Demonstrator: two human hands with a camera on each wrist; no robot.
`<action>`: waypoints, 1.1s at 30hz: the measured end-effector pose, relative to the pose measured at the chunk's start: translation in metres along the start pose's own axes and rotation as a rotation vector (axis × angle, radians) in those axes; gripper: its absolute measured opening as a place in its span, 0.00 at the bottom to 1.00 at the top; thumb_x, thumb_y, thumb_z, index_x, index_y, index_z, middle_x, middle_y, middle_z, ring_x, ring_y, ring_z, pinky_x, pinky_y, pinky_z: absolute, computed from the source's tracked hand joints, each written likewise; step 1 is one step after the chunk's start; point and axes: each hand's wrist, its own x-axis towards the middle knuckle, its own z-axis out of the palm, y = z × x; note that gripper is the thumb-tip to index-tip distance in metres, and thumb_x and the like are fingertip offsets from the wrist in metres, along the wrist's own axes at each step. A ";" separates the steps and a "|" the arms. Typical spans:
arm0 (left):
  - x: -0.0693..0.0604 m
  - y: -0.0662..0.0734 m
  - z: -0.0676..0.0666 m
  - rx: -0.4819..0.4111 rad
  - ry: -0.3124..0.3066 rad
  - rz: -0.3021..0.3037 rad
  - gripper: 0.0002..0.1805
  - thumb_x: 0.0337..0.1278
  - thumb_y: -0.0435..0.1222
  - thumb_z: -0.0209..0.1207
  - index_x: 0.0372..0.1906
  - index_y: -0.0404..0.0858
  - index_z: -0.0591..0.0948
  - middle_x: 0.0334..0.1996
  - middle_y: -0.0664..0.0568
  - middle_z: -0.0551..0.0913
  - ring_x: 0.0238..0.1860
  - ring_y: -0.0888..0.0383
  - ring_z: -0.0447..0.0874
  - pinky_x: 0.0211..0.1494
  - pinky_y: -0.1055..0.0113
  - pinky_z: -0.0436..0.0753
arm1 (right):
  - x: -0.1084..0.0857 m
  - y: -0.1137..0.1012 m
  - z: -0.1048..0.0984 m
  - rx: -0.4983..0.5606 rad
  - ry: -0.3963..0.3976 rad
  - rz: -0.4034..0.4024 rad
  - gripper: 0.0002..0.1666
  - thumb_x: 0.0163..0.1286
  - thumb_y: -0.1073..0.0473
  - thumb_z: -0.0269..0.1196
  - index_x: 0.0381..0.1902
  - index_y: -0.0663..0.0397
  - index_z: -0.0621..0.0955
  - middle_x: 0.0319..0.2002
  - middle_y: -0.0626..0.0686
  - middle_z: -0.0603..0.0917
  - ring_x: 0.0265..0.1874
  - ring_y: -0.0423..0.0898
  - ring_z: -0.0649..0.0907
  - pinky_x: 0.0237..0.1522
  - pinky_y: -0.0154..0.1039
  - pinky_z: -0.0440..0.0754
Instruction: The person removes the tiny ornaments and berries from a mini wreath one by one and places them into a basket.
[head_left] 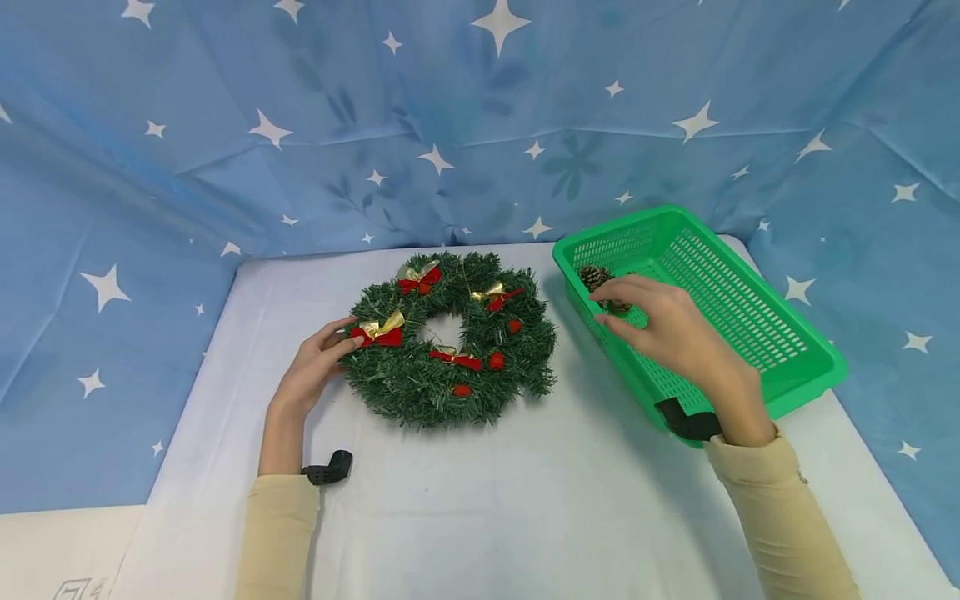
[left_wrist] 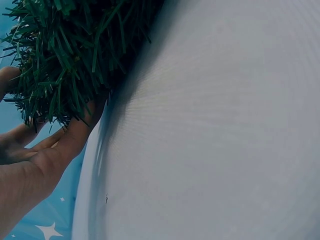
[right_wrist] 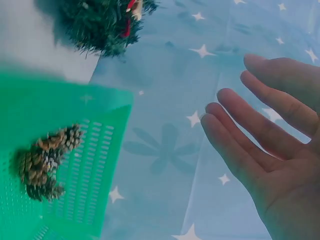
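A green wreath (head_left: 405, 383) with red-and-gold bows and red berries lies on the white table. My left hand (head_left: 315, 362) grips its left edge, thumb by a bow (head_left: 381, 332); in the left wrist view, fingers (left_wrist: 75, 137) reach under the green needles (left_wrist: 75, 55). My right hand (head_left: 671, 329) hovers over the left side of a green plastic basket (head_left: 750, 283), fingers apart and holding nothing, as the right wrist view shows too. Beneath it, brown pine cones (right_wrist: 42, 162) sit in the basket; in the head view the hand partly hides them.
The white table (head_left: 465, 500) extends in front of the wreath. A blue cloth (head_left: 420, 167) with white stars hangs behind and at both sides. The basket's raised rim (head_left: 611, 358) stands to the right of the wreath.
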 end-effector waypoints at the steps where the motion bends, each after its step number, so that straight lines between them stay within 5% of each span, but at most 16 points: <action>1: 0.000 0.000 0.000 0.000 0.000 0.000 0.37 0.76 0.48 0.58 0.82 0.45 0.60 0.78 0.40 0.61 0.74 0.44 0.63 0.55 0.64 0.76 | 0.000 -0.002 0.001 0.005 0.007 -0.003 0.21 0.55 0.73 0.77 0.46 0.57 0.88 0.44 0.54 0.89 0.38 0.51 0.88 0.34 0.48 0.84; 18: 0.001 -0.001 0.001 0.001 0.007 -0.001 0.38 0.74 0.48 0.60 0.81 0.45 0.61 0.78 0.39 0.61 0.75 0.43 0.62 0.61 0.55 0.71 | -0.001 -0.021 0.044 0.088 0.039 -0.039 0.19 0.57 0.74 0.75 0.47 0.61 0.87 0.48 0.59 0.88 0.43 0.54 0.88 0.37 0.48 0.85; 24: -0.001 -0.001 0.000 0.004 0.011 -0.007 0.37 0.75 0.48 0.59 0.81 0.45 0.61 0.78 0.40 0.62 0.74 0.44 0.62 0.59 0.57 0.72 | 0.001 -0.023 0.066 0.132 0.001 -0.063 0.18 0.60 0.72 0.74 0.49 0.62 0.86 0.50 0.60 0.87 0.37 0.52 0.88 0.28 0.42 0.80; 33: 0.000 0.000 0.002 0.015 0.011 -0.006 0.37 0.74 0.49 0.59 0.82 0.47 0.61 0.75 0.41 0.66 0.67 0.51 0.67 0.54 0.60 0.75 | 0.006 -0.028 0.089 0.208 -0.103 -0.044 0.15 0.64 0.72 0.71 0.49 0.63 0.86 0.49 0.59 0.87 0.40 0.54 0.87 0.30 0.40 0.78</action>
